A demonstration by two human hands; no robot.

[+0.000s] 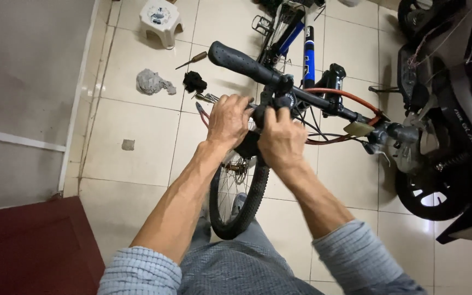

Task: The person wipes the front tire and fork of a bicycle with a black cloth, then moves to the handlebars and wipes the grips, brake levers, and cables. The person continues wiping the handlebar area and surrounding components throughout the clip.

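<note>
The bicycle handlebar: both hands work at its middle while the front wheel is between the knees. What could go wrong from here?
1. The left hand and right hand press on the handlebar; a slip could pinch fingers near the brake cables.
2. The front wheel is steadied only by the legs, so the bicycle may twist.
3. The screwdriver and rag lie loose on the floor, easy to step on.

A small white plastic stool (161, 21) is seen on the tiled floor (137, 131) at the top. Nearer, a crumpled grey rag (153, 82) is laid beside a black cloth (194, 82), with a screwdriver (192, 59) just above (its tip pointing left). A dark scooter (454, 109) is parked at the right edge.
</note>
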